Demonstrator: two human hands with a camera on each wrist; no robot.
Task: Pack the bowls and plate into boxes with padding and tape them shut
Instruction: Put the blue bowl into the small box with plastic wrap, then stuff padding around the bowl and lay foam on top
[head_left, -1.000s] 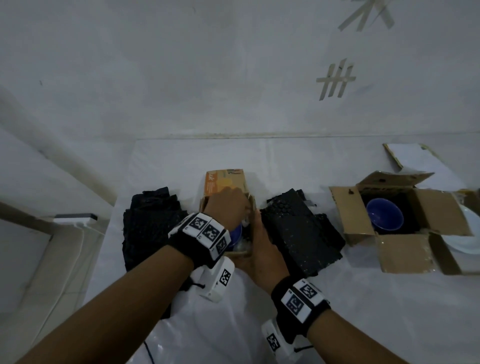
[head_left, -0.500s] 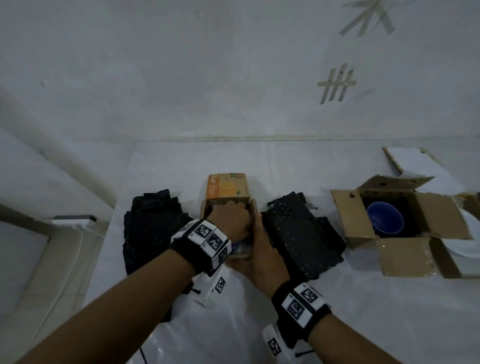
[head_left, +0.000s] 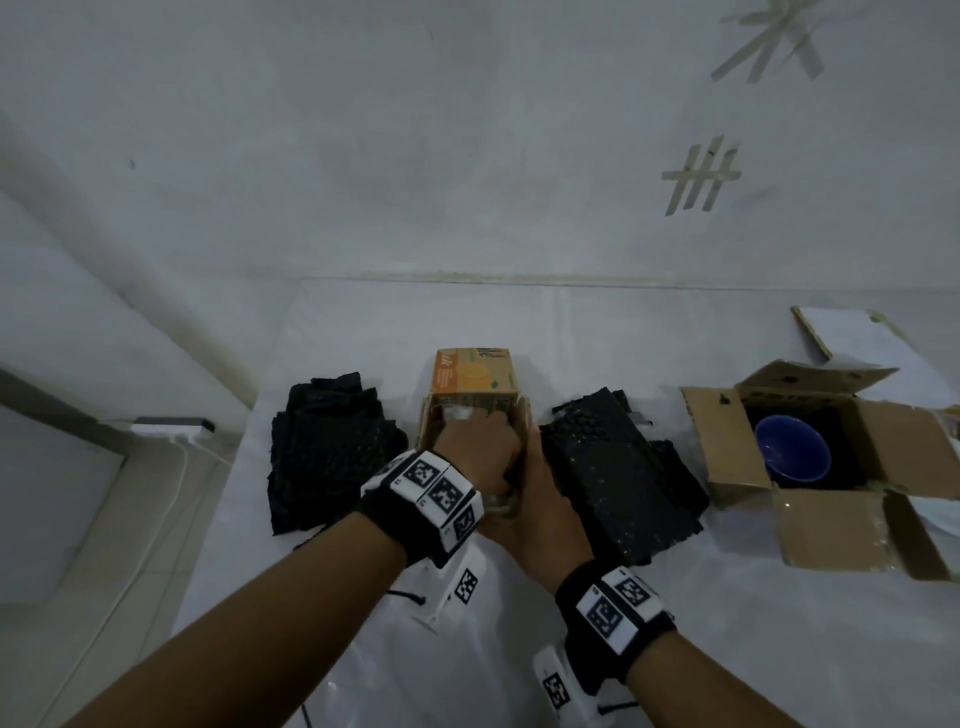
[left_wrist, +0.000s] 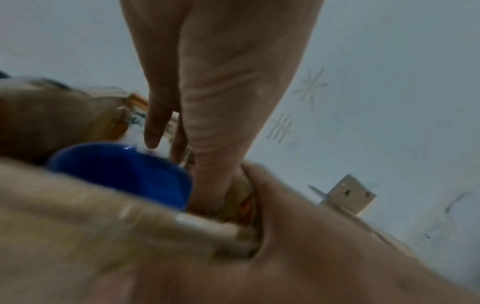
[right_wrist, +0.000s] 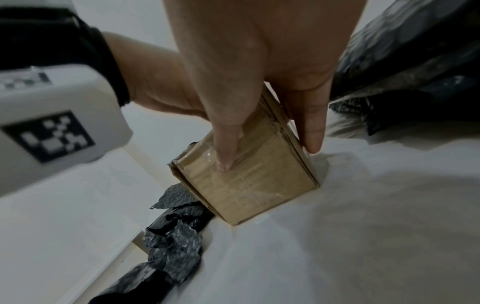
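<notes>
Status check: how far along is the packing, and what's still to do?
Done: one blue bowl sits on dark padding in the big box, flaps open. In hand: the left hand works a second bowl into the small box, which the right hand steadies. Left: the plate, more padding, taping.

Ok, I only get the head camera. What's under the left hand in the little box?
Observer: A blue bowl. The left wrist camera shows it inside the box, below the left hand.
Operator: Is the hand grabbing it?
Observer: It doesn't look so. The fingers that show are straight and go down beside the bowl, not round it.
Operator: And the right hand?
Observer: The right wrist camera shows the right hand holding the box's near right corner, with the thumb on the front and a finger on the side.
</notes>
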